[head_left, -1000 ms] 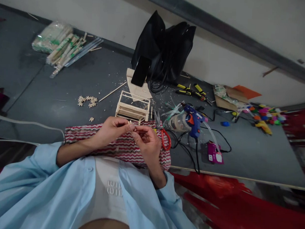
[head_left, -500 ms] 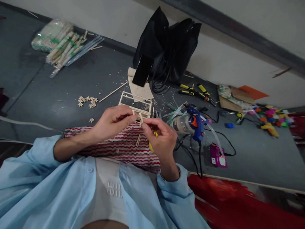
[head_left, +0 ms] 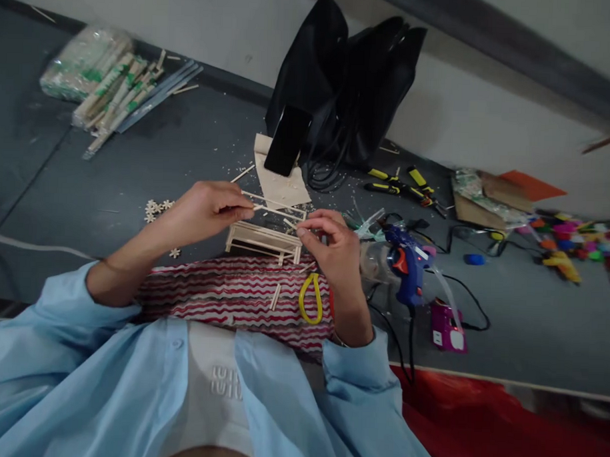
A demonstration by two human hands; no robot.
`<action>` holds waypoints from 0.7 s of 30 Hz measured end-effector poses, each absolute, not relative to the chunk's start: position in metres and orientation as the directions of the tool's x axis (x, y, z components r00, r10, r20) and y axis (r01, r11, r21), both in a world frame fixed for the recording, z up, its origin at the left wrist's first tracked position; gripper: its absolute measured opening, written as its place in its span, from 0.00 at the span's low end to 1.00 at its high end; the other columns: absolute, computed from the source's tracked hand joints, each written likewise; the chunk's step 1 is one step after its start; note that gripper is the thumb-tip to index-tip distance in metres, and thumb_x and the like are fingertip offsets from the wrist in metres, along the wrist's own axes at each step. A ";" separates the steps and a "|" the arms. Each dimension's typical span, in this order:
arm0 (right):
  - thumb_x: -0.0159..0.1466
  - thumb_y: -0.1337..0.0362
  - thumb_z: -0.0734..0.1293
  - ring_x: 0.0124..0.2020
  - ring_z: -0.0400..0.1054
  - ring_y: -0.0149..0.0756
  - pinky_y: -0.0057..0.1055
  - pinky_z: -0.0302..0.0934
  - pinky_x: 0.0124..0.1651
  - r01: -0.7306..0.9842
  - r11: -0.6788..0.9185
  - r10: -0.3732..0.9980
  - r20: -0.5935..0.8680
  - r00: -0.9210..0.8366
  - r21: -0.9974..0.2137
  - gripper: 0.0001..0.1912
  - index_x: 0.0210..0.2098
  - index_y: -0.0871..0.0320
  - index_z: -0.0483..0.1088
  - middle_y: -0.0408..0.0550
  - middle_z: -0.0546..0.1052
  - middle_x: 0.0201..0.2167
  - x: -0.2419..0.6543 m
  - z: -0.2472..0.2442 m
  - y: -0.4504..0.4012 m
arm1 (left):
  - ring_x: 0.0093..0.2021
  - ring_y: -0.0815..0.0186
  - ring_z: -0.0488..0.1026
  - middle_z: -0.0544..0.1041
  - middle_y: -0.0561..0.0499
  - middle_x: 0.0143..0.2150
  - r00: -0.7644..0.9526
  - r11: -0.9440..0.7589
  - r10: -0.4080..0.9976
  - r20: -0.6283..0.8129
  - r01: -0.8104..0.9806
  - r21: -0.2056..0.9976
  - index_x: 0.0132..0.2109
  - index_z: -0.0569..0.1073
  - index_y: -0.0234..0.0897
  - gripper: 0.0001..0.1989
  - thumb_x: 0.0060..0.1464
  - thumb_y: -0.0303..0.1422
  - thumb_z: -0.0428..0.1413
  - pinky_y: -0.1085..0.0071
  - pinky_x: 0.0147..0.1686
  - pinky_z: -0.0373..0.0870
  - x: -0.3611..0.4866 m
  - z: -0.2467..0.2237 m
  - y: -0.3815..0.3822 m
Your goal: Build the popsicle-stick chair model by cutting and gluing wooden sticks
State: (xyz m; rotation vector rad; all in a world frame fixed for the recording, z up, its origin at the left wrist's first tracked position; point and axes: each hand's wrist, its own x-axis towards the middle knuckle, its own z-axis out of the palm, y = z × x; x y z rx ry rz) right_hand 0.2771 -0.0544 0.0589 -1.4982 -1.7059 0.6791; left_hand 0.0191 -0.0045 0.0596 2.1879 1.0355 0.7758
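My left hand [head_left: 218, 205] is closed in a pinch over the upper left end of a small frame of thin wooden sticks [head_left: 264, 244]. A pale stick end shows at its fingertips; the rest is hidden. At the frame's right end, my right hand [head_left: 334, 239] pinches a short wooden stick [head_left: 290, 223] between thumb and forefinger. The frame stands at the far edge of a red-and-white striped cloth [head_left: 197, 291]. On the cloth lie two short sticks [head_left: 275, 297] and a yellow loop-shaped handle [head_left: 310, 299] close to my right wrist.
To the right are a blue glue gun [head_left: 406, 265], a purple power adapter [head_left: 446, 327], cables and pliers [head_left: 406, 189]. A phone [head_left: 289, 140] leans on a black bag [head_left: 310, 75]. Snowflake-shaped wooden pieces [head_left: 153, 210] and bundled sticks [head_left: 117, 92] lie left.
My hands have moved apart, the left up and leftward, the right slightly up and rightward. More of the wooden frame and the yellow handle now shows. The view has shifted slightly.
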 end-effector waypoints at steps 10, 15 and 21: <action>0.58 0.66 0.69 0.56 0.65 0.45 0.45 0.54 0.62 0.647 0.164 0.986 0.135 -0.095 -0.745 0.03 0.30 0.53 0.76 0.50 0.71 0.54 0.282 0.054 -0.050 | 0.35 0.69 0.67 0.69 0.48 0.39 0.434 -0.439 0.870 0.233 0.469 0.767 0.38 0.81 0.35 0.10 0.57 0.34 0.56 0.75 0.32 0.64 0.027 0.048 -0.012; 0.58 0.65 0.69 0.58 0.66 0.45 0.43 0.54 0.62 0.537 0.097 0.992 0.038 -0.120 -0.838 0.03 0.29 0.55 0.75 0.50 0.74 0.52 0.285 0.050 -0.046 | 0.38 0.67 0.66 0.66 0.48 0.38 0.369 -0.361 0.910 0.187 0.487 0.795 0.36 0.81 0.36 0.09 0.56 0.33 0.57 0.75 0.31 0.64 0.030 0.048 -0.016; 0.58 0.66 0.68 0.59 0.66 0.43 0.39 0.57 0.59 0.526 0.093 0.989 0.018 -0.147 -0.845 0.04 0.28 0.54 0.75 0.49 0.77 0.47 0.279 0.053 -0.044 | 0.38 0.67 0.65 0.65 0.48 0.38 0.367 -0.297 0.923 0.117 0.486 0.822 0.34 0.80 0.35 0.09 0.55 0.35 0.57 0.77 0.27 0.62 0.029 0.050 -0.016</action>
